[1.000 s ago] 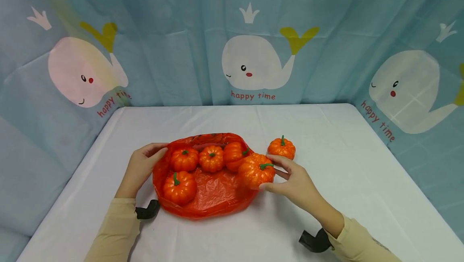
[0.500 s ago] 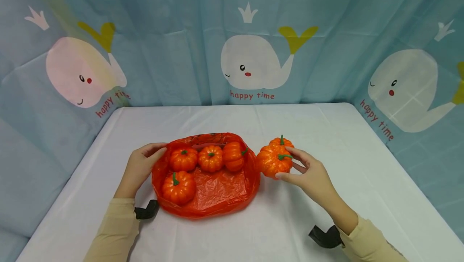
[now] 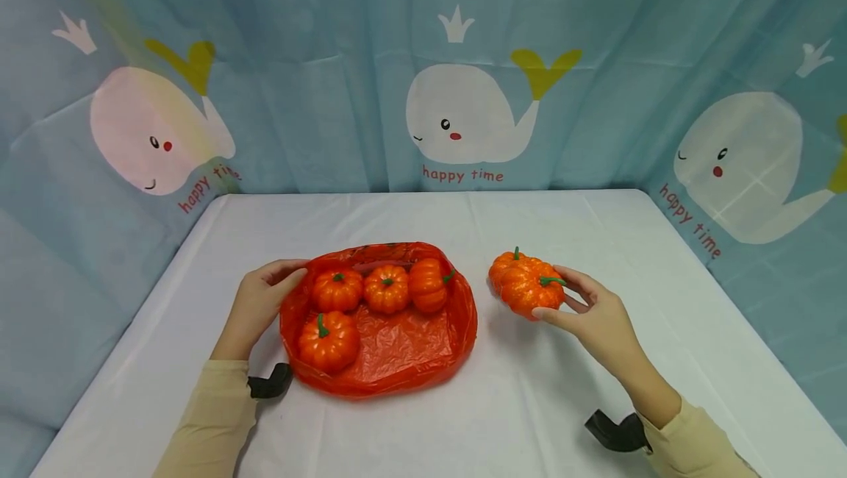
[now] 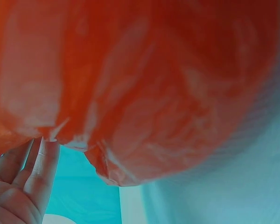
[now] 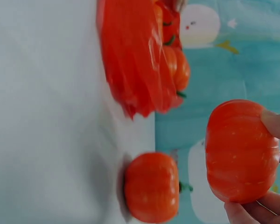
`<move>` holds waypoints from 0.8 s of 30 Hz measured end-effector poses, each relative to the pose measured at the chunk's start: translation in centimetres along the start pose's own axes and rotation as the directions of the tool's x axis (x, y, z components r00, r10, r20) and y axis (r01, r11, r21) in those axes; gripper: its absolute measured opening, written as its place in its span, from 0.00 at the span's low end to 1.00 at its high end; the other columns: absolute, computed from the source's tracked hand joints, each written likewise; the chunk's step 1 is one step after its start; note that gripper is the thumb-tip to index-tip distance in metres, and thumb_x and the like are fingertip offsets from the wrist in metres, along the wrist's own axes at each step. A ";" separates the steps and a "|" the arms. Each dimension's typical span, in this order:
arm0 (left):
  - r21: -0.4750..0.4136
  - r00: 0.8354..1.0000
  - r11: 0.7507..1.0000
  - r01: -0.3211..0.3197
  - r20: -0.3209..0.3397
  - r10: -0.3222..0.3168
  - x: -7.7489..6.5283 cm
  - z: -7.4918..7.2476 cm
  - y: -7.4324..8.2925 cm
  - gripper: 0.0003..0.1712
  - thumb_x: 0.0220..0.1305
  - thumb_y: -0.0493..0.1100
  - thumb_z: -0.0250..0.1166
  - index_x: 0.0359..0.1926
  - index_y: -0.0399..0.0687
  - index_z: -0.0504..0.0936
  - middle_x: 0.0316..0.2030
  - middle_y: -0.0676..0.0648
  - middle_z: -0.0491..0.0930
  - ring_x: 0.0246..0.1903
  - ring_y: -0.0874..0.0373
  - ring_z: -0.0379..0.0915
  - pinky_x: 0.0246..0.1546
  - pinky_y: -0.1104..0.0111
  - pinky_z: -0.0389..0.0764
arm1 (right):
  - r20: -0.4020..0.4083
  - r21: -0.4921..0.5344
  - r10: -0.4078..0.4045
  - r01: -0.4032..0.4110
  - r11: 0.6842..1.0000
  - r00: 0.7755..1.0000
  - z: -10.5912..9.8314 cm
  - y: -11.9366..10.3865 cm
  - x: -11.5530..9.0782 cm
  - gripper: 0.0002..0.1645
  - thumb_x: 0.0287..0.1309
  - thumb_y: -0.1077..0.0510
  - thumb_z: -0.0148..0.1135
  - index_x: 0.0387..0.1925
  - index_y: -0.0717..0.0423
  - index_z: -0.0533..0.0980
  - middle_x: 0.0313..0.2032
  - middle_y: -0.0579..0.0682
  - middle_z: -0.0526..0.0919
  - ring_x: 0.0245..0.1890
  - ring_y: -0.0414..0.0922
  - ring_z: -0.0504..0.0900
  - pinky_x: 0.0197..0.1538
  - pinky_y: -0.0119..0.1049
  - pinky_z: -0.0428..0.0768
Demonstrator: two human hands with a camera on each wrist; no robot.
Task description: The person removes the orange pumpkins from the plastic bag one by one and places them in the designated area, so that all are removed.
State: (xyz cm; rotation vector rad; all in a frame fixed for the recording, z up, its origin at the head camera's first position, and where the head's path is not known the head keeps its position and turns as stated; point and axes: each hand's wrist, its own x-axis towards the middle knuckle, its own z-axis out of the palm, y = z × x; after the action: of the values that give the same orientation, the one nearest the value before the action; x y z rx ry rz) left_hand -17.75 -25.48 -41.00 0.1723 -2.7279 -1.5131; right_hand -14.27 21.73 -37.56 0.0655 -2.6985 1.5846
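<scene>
In the head view my right hand (image 3: 598,316) holds a small orange toy pumpkin (image 3: 528,288) with a green stem, thumb on one side and fingers on the other. The right wrist view shows this held pumpkin (image 5: 242,151) raised above the table. Behind it and partly covered in the head view, another pumpkin (image 3: 503,266) sits on the table. My left hand (image 3: 259,301) holds the left rim of a red plastic bag (image 3: 404,349), thumb and fingertips right at the edge. In the left wrist view the bag (image 4: 168,107) hides my fingertips.
Several pumpkins lie inside the wide-mouthed bag, among them a front one (image 3: 329,342) and one tipped sideways (image 3: 429,285). A white cloth covers the table (image 3: 410,434). Blue curtains (image 3: 331,132) with whale prints stand behind and at both sides.
My right hand has carried its pumpkin from over the bag's right rim out to the right, in front of the pumpkin on the table. My left hand and the bag have stayed put.
</scene>
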 end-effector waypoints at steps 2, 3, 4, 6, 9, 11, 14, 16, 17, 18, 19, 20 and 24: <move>-0.003 1.000 1.000 -0.007 -0.004 0.007 0.1 0.1 0.0 0.32 0.70 0.63 0.56 0.63 0.47 0.78 0.61 0.40 0.78 0.59 0.50 0.71 0.45 0.88 0.72 | -0.014 -0.003 0.021 -0.021 1.000 1.000 -0.7 0.1 -0.1 0.47 0.53 0.48 0.75 0.70 0.61 0.66 0.70 0.58 0.68 0.69 0.55 0.68 0.53 0.16 0.74; -0.002 1.000 1.000 -0.011 -0.008 0.011 0.1 0.1 0.0 0.31 0.70 0.63 0.56 0.62 0.47 0.79 0.60 0.41 0.79 0.59 0.50 0.71 0.45 0.87 0.72 | -0.022 -0.003 0.030 -0.030 1.000 0.999 -1.0 0.2 0.0 0.47 0.54 0.48 0.75 0.70 0.61 0.65 0.70 0.57 0.68 0.69 0.55 0.68 0.52 0.15 0.74; -0.001 1.000 1.000 -0.014 -0.012 0.014 0.1 0.2 0.0 0.31 0.70 0.63 0.56 0.62 0.47 0.79 0.60 0.41 0.79 0.58 0.51 0.71 0.45 0.87 0.72 | -0.032 -0.004 0.039 -0.039 0.999 0.999 -1.3 0.2 0.0 0.47 0.54 0.48 0.74 0.70 0.61 0.65 0.70 0.58 0.67 0.69 0.55 0.68 0.52 0.14 0.73; 0.003 1.000 1.000 -0.021 -0.020 0.021 0.2 0.2 0.0 0.31 0.70 0.63 0.56 0.61 0.47 0.79 0.59 0.41 0.80 0.58 0.52 0.71 0.46 0.87 0.72 | -0.055 -0.008 0.052 -0.053 0.999 0.997 -1.9 0.5 0.2 0.47 0.55 0.47 0.74 0.71 0.61 0.64 0.71 0.58 0.67 0.68 0.55 0.68 0.51 0.13 0.73; 0.006 0.999 1.000 -0.023 -0.022 0.023 0.2 0.2 0.0 0.31 0.70 0.63 0.56 0.61 0.47 0.79 0.59 0.41 0.80 0.58 0.52 0.72 0.46 0.87 0.71 | -0.093 -0.025 0.066 -0.069 0.997 0.993 -2.6 1.0 0.7 0.47 0.56 0.46 0.72 0.71 0.60 0.64 0.71 0.58 0.67 0.68 0.53 0.68 0.51 0.12 0.73; 0.006 1.000 1.000 -0.018 -0.019 0.018 0.1 0.1 0.0 0.31 0.70 0.63 0.56 0.61 0.47 0.79 0.59 0.41 0.79 0.58 0.52 0.72 0.46 0.87 0.71 | -0.112 -0.024 0.078 -0.081 0.996 0.991 -2.9 1.4 1.1 0.47 0.56 0.45 0.72 0.71 0.60 0.64 0.71 0.59 0.66 0.68 0.54 0.68 0.50 0.11 0.73; 0.005 1.000 1.000 -0.009 -0.014 0.009 0.0 0.1 0.0 0.31 0.71 0.63 0.56 0.62 0.47 0.78 0.60 0.41 0.79 0.59 0.51 0.71 0.46 0.87 0.71 | -0.127 -0.017 0.097 -0.100 0.995 0.987 -3.3 2.1 1.6 0.48 0.57 0.45 0.71 0.72 0.60 0.63 0.71 0.60 0.65 0.69 0.55 0.67 0.50 0.12 0.73; 0.004 1.000 1.000 -0.003 -0.012 0.003 0.0 0.1 0.0 0.31 0.71 0.63 0.56 0.62 0.47 0.78 0.60 0.41 0.79 0.60 0.51 0.71 0.46 0.87 0.71 | -0.133 -0.014 0.112 -0.115 0.993 0.985 -3.4 2.6 1.9 0.49 0.57 0.44 0.71 0.72 0.61 0.62 0.72 0.61 0.64 0.70 0.57 0.66 0.50 0.12 0.73; 0.003 1.000 1.000 -0.002 -0.011 0.002 0.0 0.1 0.0 0.31 0.71 0.63 0.56 0.62 0.47 0.78 0.60 0.41 0.79 0.60 0.51 0.71 0.46 0.87 0.71 | -0.136 -0.016 0.118 -0.121 0.992 0.984 -3.5 2.8 2.1 0.49 0.57 0.44 0.71 0.72 0.61 0.62 0.72 0.61 0.64 0.70 0.57 0.65 0.51 0.13 0.73; 0.003 1.000 1.000 -0.001 -0.010 0.002 0.0 0.1 0.1 0.32 0.70 0.63 0.56 0.62 0.47 0.78 0.60 0.41 0.79 0.60 0.50 0.71 0.46 0.87 0.71 | -0.139 -0.019 0.124 -0.127 0.992 0.983 -3.5 3.0 2.2 0.49 0.57 0.44 0.71 0.72 0.61 0.61 0.72 0.61 0.64 0.71 0.58 0.65 0.52 0.14 0.74; 0.004 1.000 1.000 -0.001 -0.009 0.001 0.0 0.0 0.1 0.32 0.70 0.63 0.56 0.63 0.47 0.78 0.60 0.41 0.78 0.60 0.50 0.71 0.47 0.87 0.70 | -0.139 -0.019 0.130 -0.134 0.991 0.982 -3.6 3.2 2.4 0.50 0.57 0.44 0.71 0.73 0.61 0.61 0.72 0.61 0.64 0.71 0.58 0.64 0.53 0.14 0.74; 0.004 1.000 1.000 -0.002 -0.007 0.002 0.0 0.0 0.1 0.32 0.70 0.63 0.56 0.63 0.47 0.78 0.60 0.41 0.78 0.60 0.50 0.71 0.47 0.87 0.70 | -0.139 -0.020 0.139 -0.144 0.989 0.980 -3.6 3.5 2.6 0.50 0.57 0.44 0.71 0.73 0.61 0.61 0.72 0.61 0.64 0.71 0.57 0.64 0.54 0.16 0.74; 0.003 1.000 1.000 -0.009 -0.007 0.009 0.0 0.1 0.0 0.32 0.70 0.63 0.56 0.62 0.47 0.78 0.60 0.41 0.79 0.60 0.50 0.71 0.46 0.87 0.71 | -0.131 -0.032 0.184 -0.190 0.981 0.974 -3.9 4.4 3.4 0.51 0.58 0.43 0.70 0.74 0.60 0.60 0.73 0.61 0.62 0.73 0.57 0.61 0.64 0.29 0.74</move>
State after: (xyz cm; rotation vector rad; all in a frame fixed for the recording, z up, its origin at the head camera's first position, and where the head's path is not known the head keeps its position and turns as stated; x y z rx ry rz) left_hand -17.76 -25.45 -41.05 0.1644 -2.7216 -1.5034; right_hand -17.94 27.18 -39.40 -0.2893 -2.7065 1.5124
